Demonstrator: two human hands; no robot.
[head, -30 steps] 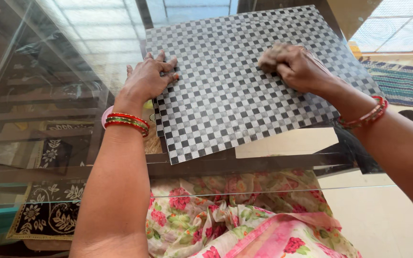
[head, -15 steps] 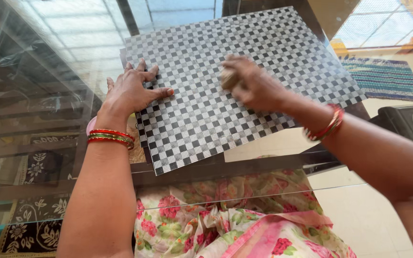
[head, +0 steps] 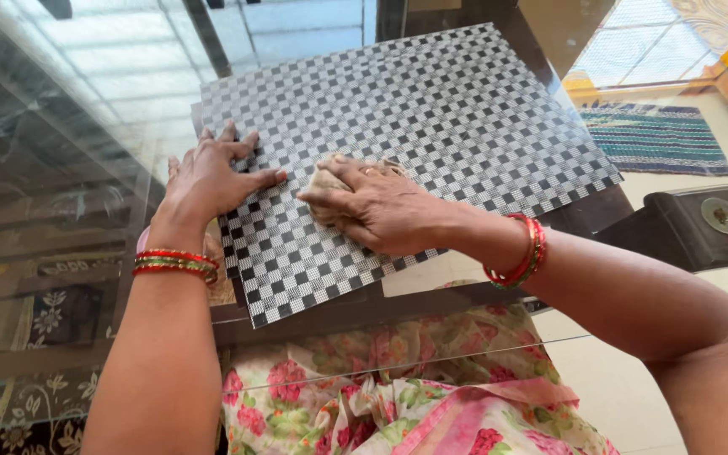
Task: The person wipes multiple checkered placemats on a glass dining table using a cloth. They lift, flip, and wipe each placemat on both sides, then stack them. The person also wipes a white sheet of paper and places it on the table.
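Observation:
A black-and-white checkered woven mat (head: 431, 118) lies on a glass table (head: 86, 93). My left hand (head: 212, 175) rests flat on the mat's left edge, fingers spread, holding it down. My right hand (head: 372, 205) presses a small beige cloth (head: 328, 181) onto the mat's near-left part, just right of my left hand. Most of the cloth is hidden under my fingers. Red and gold bangles sit on both wrists.
The glass table's near edge (head: 381, 371) runs above my floral-clothed lap (head: 398, 396). Through the glass a patterned dark rug (head: 44, 320) shows at left. A striped floor mat (head: 659, 139) and a dark box-shaped object (head: 701, 223) lie on the floor at right.
My right hand with the cloth has slid left and nearer across the mat, from its right side to beside my left hand. The left hand stays pressed on the mat's edge.

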